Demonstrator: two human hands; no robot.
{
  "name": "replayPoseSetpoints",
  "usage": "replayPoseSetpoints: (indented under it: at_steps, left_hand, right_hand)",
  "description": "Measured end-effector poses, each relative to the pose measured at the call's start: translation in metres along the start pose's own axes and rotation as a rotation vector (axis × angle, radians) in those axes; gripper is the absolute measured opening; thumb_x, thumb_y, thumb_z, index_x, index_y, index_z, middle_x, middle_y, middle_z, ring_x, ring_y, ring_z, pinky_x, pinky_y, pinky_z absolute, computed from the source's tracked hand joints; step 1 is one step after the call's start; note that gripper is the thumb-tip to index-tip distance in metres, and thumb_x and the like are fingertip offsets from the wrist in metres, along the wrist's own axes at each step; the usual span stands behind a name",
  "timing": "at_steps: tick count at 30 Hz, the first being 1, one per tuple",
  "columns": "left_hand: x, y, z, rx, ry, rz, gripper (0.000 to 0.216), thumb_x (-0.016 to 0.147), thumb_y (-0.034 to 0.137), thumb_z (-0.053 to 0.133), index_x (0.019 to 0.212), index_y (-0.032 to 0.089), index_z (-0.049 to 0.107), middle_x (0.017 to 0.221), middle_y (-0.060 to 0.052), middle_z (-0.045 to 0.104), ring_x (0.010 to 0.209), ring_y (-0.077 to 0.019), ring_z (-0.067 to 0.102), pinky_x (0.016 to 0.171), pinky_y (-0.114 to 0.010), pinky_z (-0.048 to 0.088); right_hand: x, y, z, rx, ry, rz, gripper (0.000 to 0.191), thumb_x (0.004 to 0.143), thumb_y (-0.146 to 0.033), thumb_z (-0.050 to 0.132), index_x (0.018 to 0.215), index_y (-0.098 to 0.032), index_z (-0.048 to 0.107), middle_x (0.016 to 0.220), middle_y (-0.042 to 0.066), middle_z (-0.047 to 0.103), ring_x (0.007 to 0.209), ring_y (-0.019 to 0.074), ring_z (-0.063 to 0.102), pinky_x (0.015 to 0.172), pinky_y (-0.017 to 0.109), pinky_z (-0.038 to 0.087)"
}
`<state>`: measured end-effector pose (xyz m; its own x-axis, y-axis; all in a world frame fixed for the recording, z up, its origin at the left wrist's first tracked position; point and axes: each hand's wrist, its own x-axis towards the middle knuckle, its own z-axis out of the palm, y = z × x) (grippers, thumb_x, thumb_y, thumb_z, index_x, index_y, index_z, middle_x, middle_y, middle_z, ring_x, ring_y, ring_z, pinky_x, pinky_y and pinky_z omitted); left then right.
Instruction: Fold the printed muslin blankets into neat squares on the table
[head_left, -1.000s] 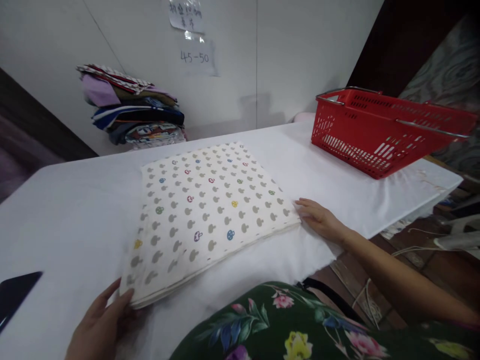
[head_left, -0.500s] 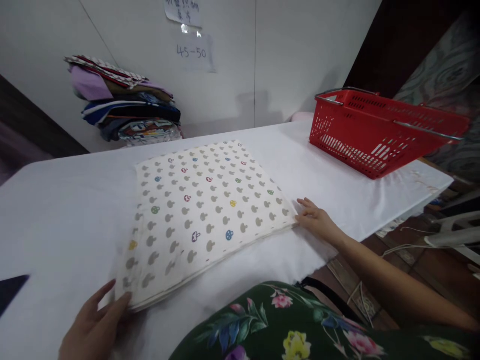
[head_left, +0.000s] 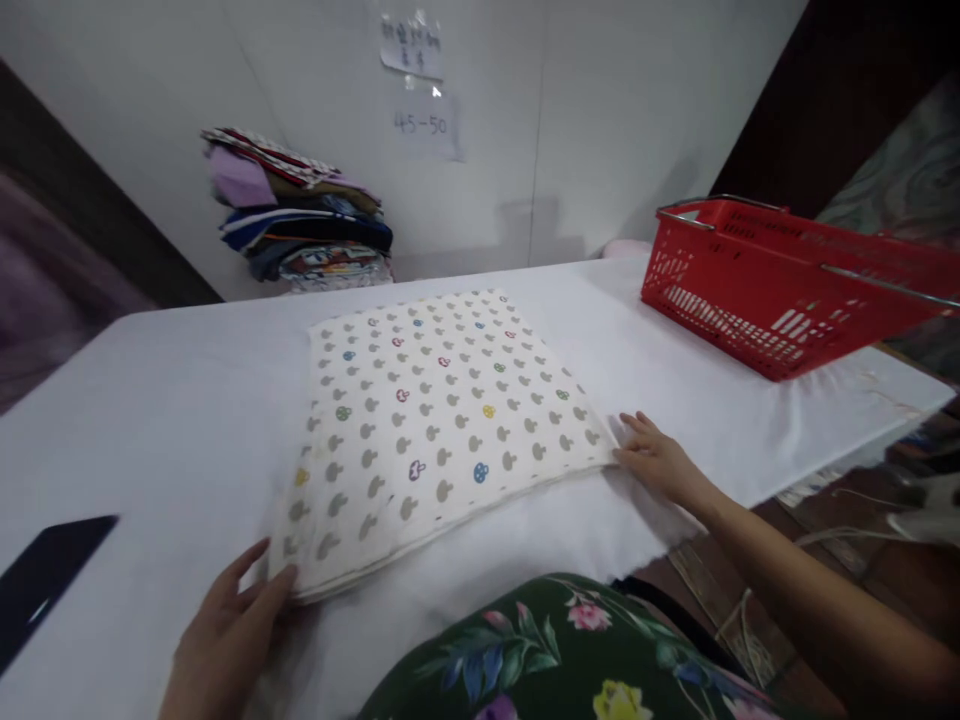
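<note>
A folded white cloth printed with grey and coloured mushrooms lies flat on the white-covered table. Its layers show along the near edge. At the near left corner, my left hand holds the cloth, thumb on the corner and index finger alongside the left edge. My right hand is at the near right corner, its thumb against the cloth's edge and its upper fingers reaching past the side. The undersides of both hands are hidden.
A red plastic basket with metal handles stands at the back right. Several folded fabrics are stacked by the wall at the back left. A dark phone-like slab lies at the left. Cables trail across the floor on the right.
The view has swung left, so everything sits further right and more of the dark slab shows. Both hands remain at the same corners of the cloth, which has not visibly moved on the table.
</note>
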<state>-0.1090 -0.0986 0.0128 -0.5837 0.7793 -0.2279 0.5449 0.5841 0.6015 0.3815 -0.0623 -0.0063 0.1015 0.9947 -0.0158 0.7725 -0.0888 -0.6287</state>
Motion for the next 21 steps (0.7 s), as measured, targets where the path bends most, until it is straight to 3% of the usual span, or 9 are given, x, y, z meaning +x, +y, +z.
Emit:
replayPoseSetpoints:
  at_steps: [3, 11, 17, 21]
  left_hand:
    - [-0.003, 0.003, -0.004, -0.041, -0.076, 0.012, 0.065, 0.067, 0.051, 0.055, 0.125, 0.023, 0.047, 0.063, 0.001, 0.065, 0.060, -0.0213, 0.060, 0.056, -0.030, 0.045]
    - [-0.005, -0.005, -0.002, -0.172, -0.134, 0.040, 0.067, 0.067, 0.054, 0.051, 0.122, 0.016, 0.046, 0.051, 0.002, 0.057, 0.046, -0.0186, 0.052, 0.046, -0.028, 0.039]
    - [-0.003, -0.012, 0.002, -0.287, -0.195, 0.051, 0.045, 0.068, 0.048, 0.051, 0.097, 0.014, 0.056, 0.056, 0.000, 0.060, 0.047, -0.0170, 0.053, 0.045, -0.026, 0.038]
    - [-0.006, -0.009, 0.002, -0.275, -0.181, 0.063, 0.024, 0.072, 0.039, 0.047, 0.079, 0.017, 0.054, 0.050, 0.002, 0.054, 0.043, -0.0143, 0.050, 0.042, -0.024, 0.035]
  right_hand:
    - [0.002, 0.005, 0.002, 0.039, -0.028, 0.000, 0.029, 0.076, -0.045, 0.054, 0.060, -0.022, 0.061, 0.135, 0.004, 0.042, 0.132, 0.0290, 0.021, 0.105, 0.053, 0.024]
    - [0.008, 0.022, 0.011, -0.208, -0.017, 0.020, 0.036, 0.069, -0.057, 0.049, 0.067, -0.023, 0.062, 0.133, 0.007, 0.044, 0.132, 0.0326, 0.020, 0.103, 0.050, 0.027]
    - [0.017, 0.046, 0.030, -0.235, -0.016, 0.028, 0.045, 0.060, -0.066, 0.046, 0.060, -0.025, 0.063, 0.131, 0.010, 0.046, 0.131, 0.0329, 0.021, 0.103, 0.047, 0.030]
    - [0.025, 0.068, 0.038, -0.177, 0.056, -0.018, 0.041, 0.057, -0.067, 0.049, 0.055, -0.028, 0.061, 0.124, 0.007, 0.054, 0.126, 0.0336, 0.033, 0.099, 0.047, 0.038]
